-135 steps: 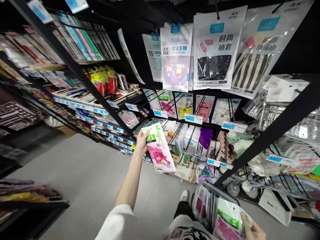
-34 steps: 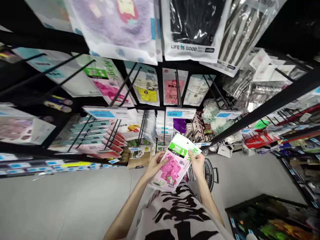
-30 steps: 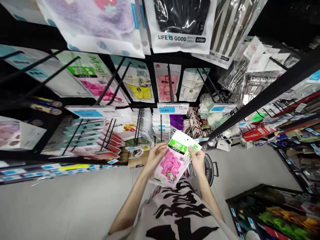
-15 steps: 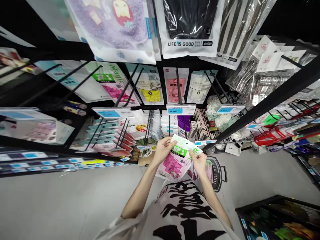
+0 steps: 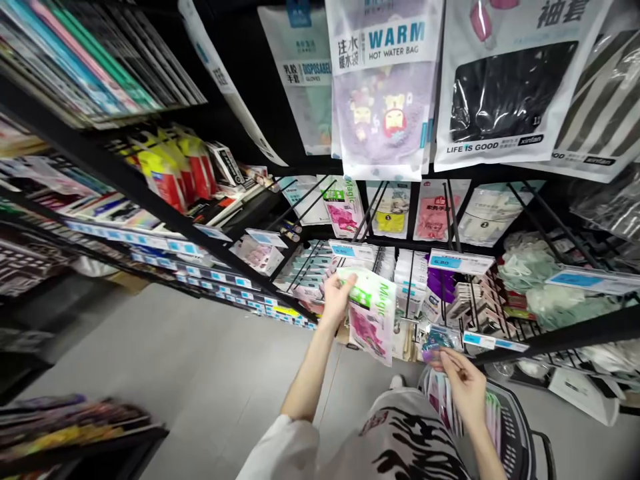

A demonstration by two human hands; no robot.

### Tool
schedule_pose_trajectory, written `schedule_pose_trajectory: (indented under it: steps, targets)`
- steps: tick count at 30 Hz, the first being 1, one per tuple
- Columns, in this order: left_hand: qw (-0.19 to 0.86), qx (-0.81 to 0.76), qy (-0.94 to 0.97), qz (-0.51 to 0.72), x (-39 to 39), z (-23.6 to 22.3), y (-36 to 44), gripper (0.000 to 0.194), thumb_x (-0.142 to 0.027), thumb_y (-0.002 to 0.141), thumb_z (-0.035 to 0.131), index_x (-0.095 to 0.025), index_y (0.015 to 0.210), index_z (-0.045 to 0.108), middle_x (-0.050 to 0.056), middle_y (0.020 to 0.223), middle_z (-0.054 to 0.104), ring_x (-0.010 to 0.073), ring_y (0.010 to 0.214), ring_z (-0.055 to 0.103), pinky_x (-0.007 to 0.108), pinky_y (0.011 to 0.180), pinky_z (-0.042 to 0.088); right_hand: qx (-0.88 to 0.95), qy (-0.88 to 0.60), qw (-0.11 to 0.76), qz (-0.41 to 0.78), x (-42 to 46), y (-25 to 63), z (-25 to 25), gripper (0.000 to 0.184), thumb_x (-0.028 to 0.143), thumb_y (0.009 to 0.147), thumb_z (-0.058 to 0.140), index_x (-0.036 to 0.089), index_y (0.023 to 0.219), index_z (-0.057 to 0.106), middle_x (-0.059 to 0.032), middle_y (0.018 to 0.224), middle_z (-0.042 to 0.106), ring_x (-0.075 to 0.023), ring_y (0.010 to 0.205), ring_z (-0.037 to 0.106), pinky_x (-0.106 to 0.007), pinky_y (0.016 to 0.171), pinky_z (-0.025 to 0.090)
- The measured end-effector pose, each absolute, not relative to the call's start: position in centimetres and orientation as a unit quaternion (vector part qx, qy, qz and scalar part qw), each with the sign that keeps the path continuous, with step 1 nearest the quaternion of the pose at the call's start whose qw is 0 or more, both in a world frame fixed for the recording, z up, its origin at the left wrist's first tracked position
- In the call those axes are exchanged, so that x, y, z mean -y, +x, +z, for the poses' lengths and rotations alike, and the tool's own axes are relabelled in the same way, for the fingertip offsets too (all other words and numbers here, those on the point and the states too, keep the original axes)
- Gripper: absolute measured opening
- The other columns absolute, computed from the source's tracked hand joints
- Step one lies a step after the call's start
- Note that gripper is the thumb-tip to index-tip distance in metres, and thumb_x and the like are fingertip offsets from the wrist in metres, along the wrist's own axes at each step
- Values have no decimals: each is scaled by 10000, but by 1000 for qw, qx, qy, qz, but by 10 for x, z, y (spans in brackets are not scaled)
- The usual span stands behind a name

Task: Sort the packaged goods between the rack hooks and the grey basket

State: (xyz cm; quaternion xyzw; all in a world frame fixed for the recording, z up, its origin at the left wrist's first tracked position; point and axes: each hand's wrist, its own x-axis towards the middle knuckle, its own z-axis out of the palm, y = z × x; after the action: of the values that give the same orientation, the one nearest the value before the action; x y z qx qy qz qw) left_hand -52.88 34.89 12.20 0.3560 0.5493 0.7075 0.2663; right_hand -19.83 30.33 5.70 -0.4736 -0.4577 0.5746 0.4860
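My left hand [image 5: 339, 297] pinches the upper left corner of a flat white and green "Magic" packet [image 5: 373, 320], whose front shows pink gloves. The packet hangs upright before the lower shelf. My right hand [image 5: 463, 383] is apart from it, to the right, with fingers loosely bent and no held item visible. Its fingertips are close to a small teal and purple package [image 5: 435, 343]; whether they touch it I cannot tell. Below that hand is a dark shopping basket [image 5: 523, 427] with several packets standing in it. A similar pink glove packet [image 5: 345, 217] hangs on a rack hook.
Hot water bag packs [image 5: 385, 100] and a black sleeve pack [image 5: 500, 100] hang overhead. Metal hooks with price tags [image 5: 463, 261] jut out from the rack. Yellow glove packets [image 5: 391, 220] hang behind. Grey floor [image 5: 240, 380] lies at left, beside a low display [image 5: 75, 433].
My right hand has let go of the packet and moved right and down, over the basket. My left hand keeps hold of the packet. The view has swung left, bringing more shelves in.
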Motion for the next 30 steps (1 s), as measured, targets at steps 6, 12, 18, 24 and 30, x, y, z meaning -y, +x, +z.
schedule_pose_trajectory:
  steps: [6,12,18,24,30]
  targets:
    - [154,-546,310,763,-361,157,-641,395,-442,652,896,-151,861,728,30,833,743,158,711,667,282,728,532,439,-501,480,571,-303,-189,44,433,530,788,837,170,1018,768,-131,901,801,-257,682,756,-323,613,643]
    - [12,-530,299,793,-362,162,-694,353,-408,607,861,-172,746,638,-15,753,654,138,687,611,298,770,519,436,-499,474,580,-305,-191,35,446,555,792,824,165,999,760,-135,894,796,-256,669,743,-326,578,630]
    - [-80,-506,286,810,-367,165,-715,302,-366,650,779,-191,786,574,-27,766,598,149,732,608,321,808,528,432,-504,465,586,-304,-191,30,446,559,785,828,166,981,753,-140,885,795,-253,664,732,-327,567,626]
    - [-96,-541,290,783,-374,164,-725,302,-361,674,790,-183,755,560,-28,735,580,156,722,621,351,830,556,428,-513,454,590,-302,-189,29,461,564,771,838,164,982,752,-139,902,795,-251,659,725,-330,575,620]
    - [-52,-556,297,775,-384,164,-715,363,-442,744,797,-174,903,609,59,918,688,239,943,697,421,970,549,406,-519,446,606,-296,-183,17,475,567,761,847,167,997,749,-125,896,793,-236,636,712,-325,578,609]
